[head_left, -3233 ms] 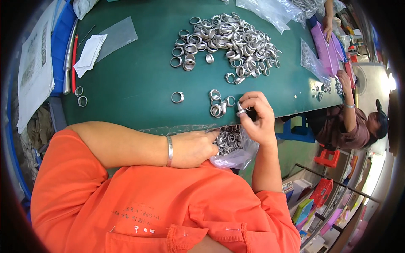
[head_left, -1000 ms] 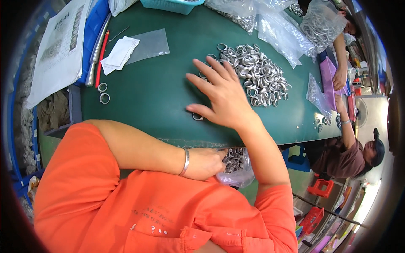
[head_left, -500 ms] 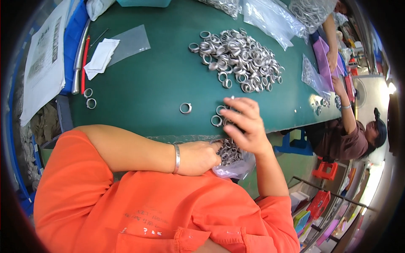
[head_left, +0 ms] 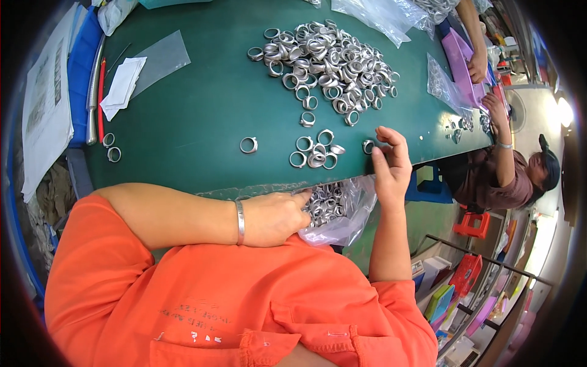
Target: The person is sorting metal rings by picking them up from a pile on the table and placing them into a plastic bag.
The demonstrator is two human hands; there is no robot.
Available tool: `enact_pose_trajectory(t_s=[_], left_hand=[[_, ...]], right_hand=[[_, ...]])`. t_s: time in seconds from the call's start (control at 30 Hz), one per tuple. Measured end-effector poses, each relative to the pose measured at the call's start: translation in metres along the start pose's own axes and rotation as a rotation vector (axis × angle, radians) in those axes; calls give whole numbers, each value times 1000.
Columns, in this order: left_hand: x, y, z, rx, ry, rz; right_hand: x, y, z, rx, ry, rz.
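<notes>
- Clear plastic bag (head_left: 342,214) of metal rings, hanging at the counter's (head_left: 195,122) near edge.
- Clear bags (head_left: 379,15), far right.
- Flat clear sleeve (head_left: 160,58), far left, beside white paper slips (head_left: 122,85).
- White printed sheet (head_left: 46,104), left edge.

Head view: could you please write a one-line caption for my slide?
Right hand pinches a metal ring at the green table edge; left hand holds a plastic bag of rings.

Bright, even light fills the scene, and the green desk (head_left: 183,122) shows only soft, short shadows. The heap of metal rings (head_left: 324,58) glints. A lamp (head_left: 564,112) glares at the far right. The fisheye bends straight edges, and the rim falls to black.
</notes>
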State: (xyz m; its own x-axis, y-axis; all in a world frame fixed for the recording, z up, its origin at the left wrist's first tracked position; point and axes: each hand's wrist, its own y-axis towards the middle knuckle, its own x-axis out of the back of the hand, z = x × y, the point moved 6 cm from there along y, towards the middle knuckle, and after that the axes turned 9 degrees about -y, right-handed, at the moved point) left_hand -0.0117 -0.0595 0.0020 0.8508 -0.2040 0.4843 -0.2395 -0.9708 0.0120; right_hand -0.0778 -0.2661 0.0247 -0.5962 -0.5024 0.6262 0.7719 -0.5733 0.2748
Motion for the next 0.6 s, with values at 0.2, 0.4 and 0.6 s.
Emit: enact_pose_trajectory(t_s=[0.2, 0.4, 0.6], left_hand=[[2, 1, -1, -7, -8, -6], [2, 1, -1, -2, -11, 0], [2, 1, 1, 3, -13, -4]], right_hand=[[-22, 16, 30, 132, -252, 76], [-5, 17, -12, -95, 171, -15], [14, 8, -24, -116, 66, -53]])
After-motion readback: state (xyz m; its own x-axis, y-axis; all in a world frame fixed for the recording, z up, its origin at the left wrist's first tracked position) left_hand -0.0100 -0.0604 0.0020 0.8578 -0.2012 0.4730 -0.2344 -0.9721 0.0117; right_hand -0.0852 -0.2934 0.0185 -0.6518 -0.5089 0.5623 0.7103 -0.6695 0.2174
